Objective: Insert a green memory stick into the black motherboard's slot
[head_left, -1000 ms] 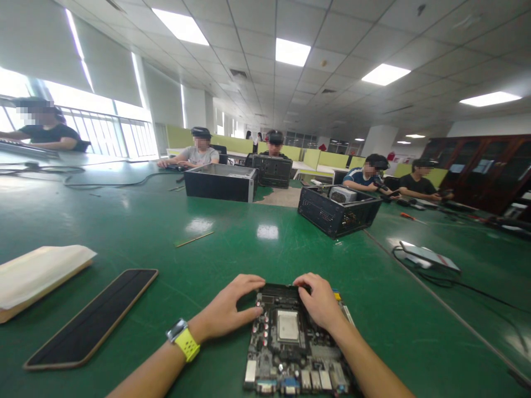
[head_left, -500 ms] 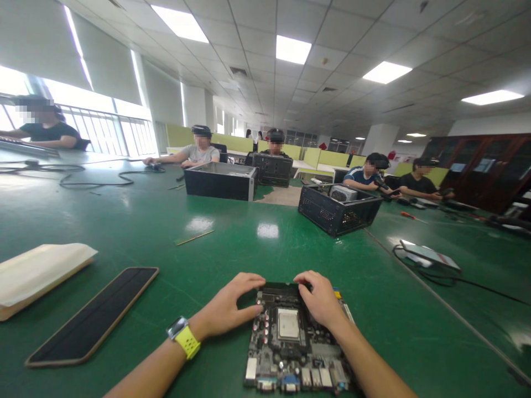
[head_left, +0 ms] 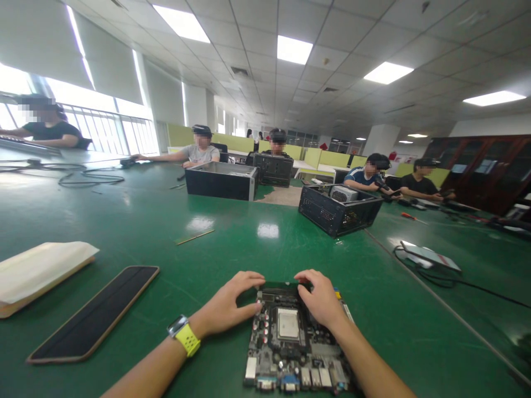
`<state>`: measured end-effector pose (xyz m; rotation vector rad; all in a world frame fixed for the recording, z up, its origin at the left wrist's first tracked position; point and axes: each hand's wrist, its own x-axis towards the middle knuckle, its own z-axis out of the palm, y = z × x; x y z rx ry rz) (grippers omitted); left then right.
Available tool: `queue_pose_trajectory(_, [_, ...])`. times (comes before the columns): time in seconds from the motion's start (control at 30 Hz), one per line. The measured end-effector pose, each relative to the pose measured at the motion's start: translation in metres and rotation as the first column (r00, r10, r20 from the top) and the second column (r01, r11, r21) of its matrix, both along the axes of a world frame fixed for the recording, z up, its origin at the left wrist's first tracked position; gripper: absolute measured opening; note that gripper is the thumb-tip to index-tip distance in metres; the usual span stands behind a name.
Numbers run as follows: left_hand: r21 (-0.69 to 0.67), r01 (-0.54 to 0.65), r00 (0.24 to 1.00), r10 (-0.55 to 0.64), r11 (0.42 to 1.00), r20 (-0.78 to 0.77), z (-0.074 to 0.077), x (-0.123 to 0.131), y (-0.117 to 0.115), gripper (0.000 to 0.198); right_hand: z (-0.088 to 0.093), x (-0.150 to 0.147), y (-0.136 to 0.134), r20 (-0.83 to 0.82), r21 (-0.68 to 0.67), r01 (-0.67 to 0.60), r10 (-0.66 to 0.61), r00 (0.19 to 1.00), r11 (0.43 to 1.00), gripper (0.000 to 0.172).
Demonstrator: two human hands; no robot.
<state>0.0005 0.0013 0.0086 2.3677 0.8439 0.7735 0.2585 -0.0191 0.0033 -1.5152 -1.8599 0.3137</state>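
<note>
A computer motherboard (head_left: 290, 348) lies flat on the green table (head_left: 174, 260) right in front of me, its silver processor (head_left: 287, 323) near the middle. My left hand (head_left: 227, 305), with a yellow-strapped watch (head_left: 183, 335) on the wrist, curls over the board's far left corner, fingertips on its edge. My right hand (head_left: 321, 299) rests on the far right part of the board, fingers bent down onto it. Both hands grip the board's far edge.
A long black pad (head_left: 93, 315) and a padded envelope (head_left: 37, 271) lie to my left. Two open computer cases (head_left: 219, 181) (head_left: 338, 209) stand further back. A flat device with a cable (head_left: 429, 255) is on the right. Several people sit around the tables.
My hands stay on the board with almost no movement. A far person's arm and the cable at the back left have shifted further left.
</note>
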Motion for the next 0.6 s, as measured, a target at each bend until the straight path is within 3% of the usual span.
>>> queue_pose_trajectory(0.4, [0.021,0.032,0.999,-0.032,0.999,0.017,0.0008,0.0013,-0.0014,0.035,-0.0035,0.0001,0.0014,0.056,-0.015,-0.006,0.007,0.998,1.0,0.021])
queue_pose_trajectory(0.6, [0.019,0.026,1.0,-0.026,0.999,-0.003,0.0002,0.0011,-0.0003,0.044,-0.0043,-0.0005,0.0008,0.054,-0.009,-0.001,0.001,0.999,1.0,0.019])
